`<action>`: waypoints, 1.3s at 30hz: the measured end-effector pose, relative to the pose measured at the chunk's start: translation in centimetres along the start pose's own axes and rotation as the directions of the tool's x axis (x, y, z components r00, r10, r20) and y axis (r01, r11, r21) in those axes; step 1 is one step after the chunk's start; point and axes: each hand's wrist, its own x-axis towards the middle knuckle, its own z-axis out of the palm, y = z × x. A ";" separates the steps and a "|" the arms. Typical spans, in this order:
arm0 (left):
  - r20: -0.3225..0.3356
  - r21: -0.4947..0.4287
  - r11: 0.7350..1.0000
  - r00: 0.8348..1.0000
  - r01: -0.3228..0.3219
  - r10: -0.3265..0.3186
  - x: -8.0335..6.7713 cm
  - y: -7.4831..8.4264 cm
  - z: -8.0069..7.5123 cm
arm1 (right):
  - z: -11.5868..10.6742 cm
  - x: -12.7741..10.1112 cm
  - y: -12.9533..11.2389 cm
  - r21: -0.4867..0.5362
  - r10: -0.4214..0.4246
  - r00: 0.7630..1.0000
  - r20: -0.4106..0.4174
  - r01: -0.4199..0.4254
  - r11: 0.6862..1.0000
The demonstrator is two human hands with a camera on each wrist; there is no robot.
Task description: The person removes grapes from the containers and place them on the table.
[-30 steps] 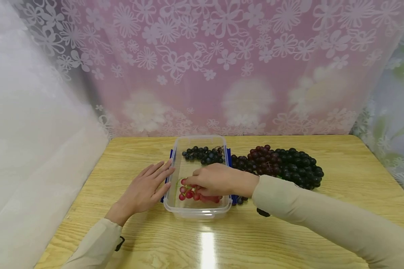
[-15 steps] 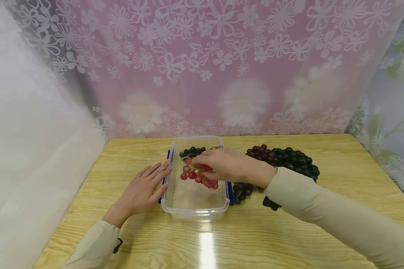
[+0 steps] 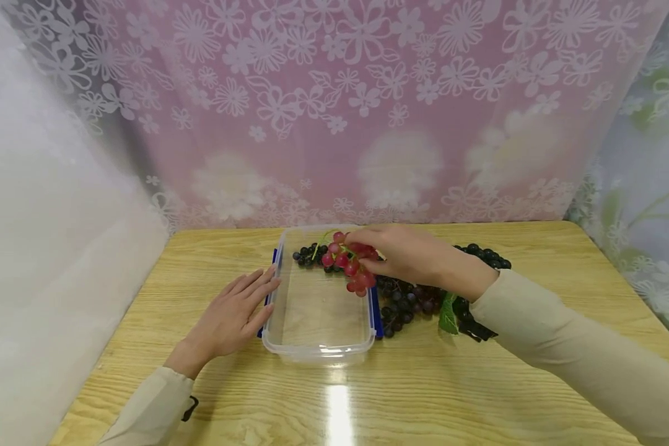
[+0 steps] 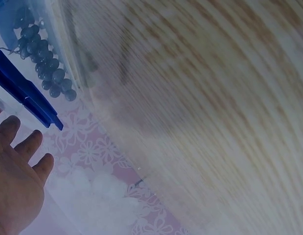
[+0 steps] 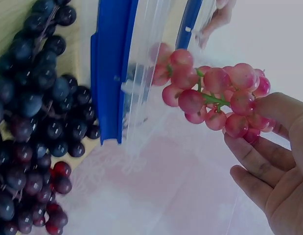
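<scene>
In the head view my right hand [image 3: 407, 254] pinches a bunch of pink-red grapes [image 3: 352, 263] above the right side of a clear plastic container [image 3: 319, 352] with blue side clips. The right wrist view shows thumb and fingers closed around one end of those red grapes [image 5: 215, 93]. My left hand [image 3: 228, 316] lies with straight fingers against the container's left side, near the blue clip [image 4: 29, 93] in the left wrist view. A bunch of dark grapes [image 3: 306, 255] lies in the far end of the container, partly hidden behind the red ones.
Right of the container lie dark blue grapes [image 3: 396, 310], partly covered by my arm. Further right are black grapes [image 3: 487, 255] and a green leaf [image 3: 448, 314]. Behind the wooden table [image 3: 228, 402] hangs a pink floral curtain [image 3: 312, 124].
My right hand has lifted the red grapes from the near part of the container and carried them up, away and to the right. The left hand has stayed at the container's side.
</scene>
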 end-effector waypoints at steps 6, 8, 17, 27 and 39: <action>0.009 -0.019 1.000 1.000 0.004 -0.004 -0.1 0.1 0.1 | -0.8 -1.0 1.3 0.000 0.001 0.994 -0.105 -0.001 1.000; 0.008 -0.029 1.000 1.000 0.007 -0.006 -0.1 0.1 0.2 | -1.0 -1.4 1.8 0.000 0.013 0.992 -0.126 -0.013 1.000; 0.005 -0.043 0.999 1.000 0.009 -0.009 -0.1 0.0 0.3 | -2.6 -4.8 4.3 -0.040 0.100 0.972 -0.211 -0.111 0.993; -0.004 -0.041 0.999 1.000 0.006 -0.006 -0.1 0.0 0.5 | -3.8 -10.5 7.6 -0.038 0.283 0.937 -0.207 -0.297 0.954; 0.007 -0.058 0.998 1.000 0.010 -0.010 -0.1 0.1 0.2 | -4.2 -17.1 10.8 -0.042 0.443 0.858 -0.261 -0.468 0.882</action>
